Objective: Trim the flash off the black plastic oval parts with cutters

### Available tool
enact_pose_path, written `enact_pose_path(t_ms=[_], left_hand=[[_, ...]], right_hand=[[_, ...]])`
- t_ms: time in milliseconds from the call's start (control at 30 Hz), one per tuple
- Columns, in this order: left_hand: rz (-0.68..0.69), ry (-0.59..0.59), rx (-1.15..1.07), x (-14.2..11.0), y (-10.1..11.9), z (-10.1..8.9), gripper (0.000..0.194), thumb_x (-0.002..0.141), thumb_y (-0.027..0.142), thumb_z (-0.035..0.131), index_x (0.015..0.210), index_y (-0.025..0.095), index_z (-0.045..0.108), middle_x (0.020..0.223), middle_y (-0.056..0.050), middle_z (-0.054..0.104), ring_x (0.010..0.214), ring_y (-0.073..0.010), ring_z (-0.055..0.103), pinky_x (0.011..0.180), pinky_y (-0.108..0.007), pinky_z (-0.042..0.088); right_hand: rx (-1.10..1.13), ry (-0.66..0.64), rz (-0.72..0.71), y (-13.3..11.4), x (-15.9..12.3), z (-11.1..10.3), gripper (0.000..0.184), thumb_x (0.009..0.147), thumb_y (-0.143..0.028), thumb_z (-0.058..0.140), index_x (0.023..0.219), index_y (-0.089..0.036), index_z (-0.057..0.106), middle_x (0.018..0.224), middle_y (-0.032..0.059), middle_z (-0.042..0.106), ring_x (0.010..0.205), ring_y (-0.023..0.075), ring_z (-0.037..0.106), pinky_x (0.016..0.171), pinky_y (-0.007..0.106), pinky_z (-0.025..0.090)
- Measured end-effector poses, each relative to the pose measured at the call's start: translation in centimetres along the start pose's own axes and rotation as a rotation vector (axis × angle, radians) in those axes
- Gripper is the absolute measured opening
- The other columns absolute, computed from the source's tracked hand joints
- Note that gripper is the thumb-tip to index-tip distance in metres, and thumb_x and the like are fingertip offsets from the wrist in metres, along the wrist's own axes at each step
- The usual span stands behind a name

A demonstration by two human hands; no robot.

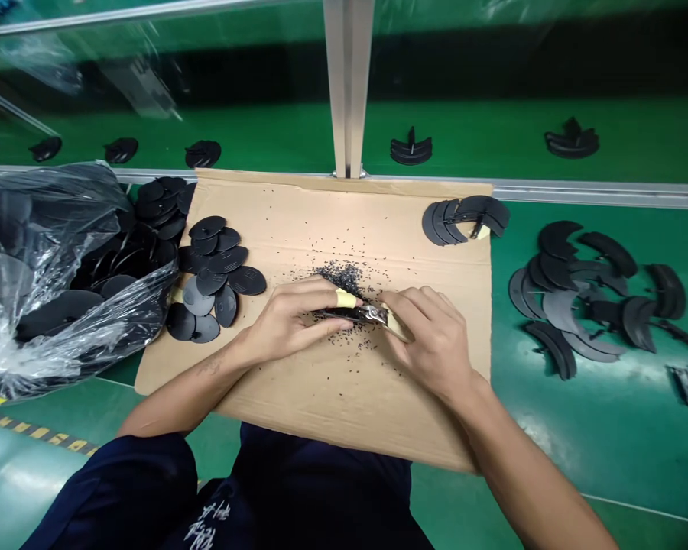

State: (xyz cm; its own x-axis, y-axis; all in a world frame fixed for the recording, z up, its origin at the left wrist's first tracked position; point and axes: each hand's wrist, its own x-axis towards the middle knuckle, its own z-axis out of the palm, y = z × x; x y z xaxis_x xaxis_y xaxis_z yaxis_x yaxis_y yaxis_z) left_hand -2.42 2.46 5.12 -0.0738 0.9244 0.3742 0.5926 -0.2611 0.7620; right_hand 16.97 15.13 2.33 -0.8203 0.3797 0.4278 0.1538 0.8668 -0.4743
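No text is legible. White lettering (208,525) on the dark garment (321,489) below the cardboard sheet (315,405) is unreadable; embossed marks on the black plastic pieces (246,280) on that sheet are too small to read.

Left hand (287,321) pinches black plastic (335,314) (finger (345,298) taped).

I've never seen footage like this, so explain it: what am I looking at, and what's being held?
This is one picture from a camera worn on a person's head, looking down at their own hands. The left hand and right hand work together over a cardboard sheet, holding a small metal cutter and apparently a black piece. Black crumbs lie scattered on the cardboard. Black plastic discs sit to the left, beside a clear bag of more, and curved black pieces lie on the green bench at right.
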Motion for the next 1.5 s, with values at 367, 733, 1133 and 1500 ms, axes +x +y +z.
enact_pose_path(t_ms=[367, 733, 1133, 1500], left_hand=[[0.028, -0.006, -0.05, -0.2, -0.6, 0.1, 0.021, 0.09, 0.029, 0.072, 0.109, 0.02, 0.074, 0.089, -0.005, 0.075, 0.08, -0.0143, 0.066, 0.071, -0.028, 0.055], [-0.001, -0.117, -0.007, 0.0, 0.3, -0.5, 0.016, 0.091, 0.026, 0.071, 0.102, 0.015, 0.073, 0.085, -0.006, 0.072, 0.074, -0.014, 0.063, 0.065, -0.025, 0.05], [-0.123, 0.064, 0.12, -0.4, -1.7, 0.2, 0.017, 0.093, 0.03, 0.068, 0.103, 0.017, 0.069, 0.092, -0.005, 0.074, 0.077, -0.0133, 0.066, 0.071, -0.027, 0.055], [0.007, -0.036, 0.156, -0.6, -1.7, 1.1, 0.024, 0.093, 0.011, 0.059, 0.115, 0.016, 0.067, 0.106, -0.009, 0.074, 0.099, -0.0195, 0.069, 0.086, -0.037, 0.06]], right_hand=[[-0.145, 0.006, -0.056, -0.2, 0.2, -0.4, 0.02, 0.096, -0.021, 0.051, 0.106, -0.017, 0.068, 0.077, 0.0065, 0.067, 0.068, 0.0193, 0.053, 0.062, 0.034, 0.042], [-0.001, -0.006, 0.056, -0.3, -0.1, 0.0, 0.023, 0.092, -0.012, 0.047, 0.095, -0.019, 0.069, 0.073, 0.0042, 0.064, 0.064, 0.0171, 0.054, 0.058, 0.031, 0.039], [0.043, -0.093, 0.192, -0.3, 0.6, -0.2, 0.02, 0.092, -0.02, 0.056, 0.109, -0.017, 0.066, 0.094, 0.0083, 0.071, 0.081, 0.0214, 0.06, 0.07, 0.034, 0.043], [0.221, 0.072, -0.074, -1.3, 0.3, 0.1, 0.015, 0.091, -0.01, 0.054, 0.096, -0.018, 0.065, 0.082, 0.0048, 0.067, 0.072, 0.0171, 0.058, 0.064, 0.032, 0.043]])
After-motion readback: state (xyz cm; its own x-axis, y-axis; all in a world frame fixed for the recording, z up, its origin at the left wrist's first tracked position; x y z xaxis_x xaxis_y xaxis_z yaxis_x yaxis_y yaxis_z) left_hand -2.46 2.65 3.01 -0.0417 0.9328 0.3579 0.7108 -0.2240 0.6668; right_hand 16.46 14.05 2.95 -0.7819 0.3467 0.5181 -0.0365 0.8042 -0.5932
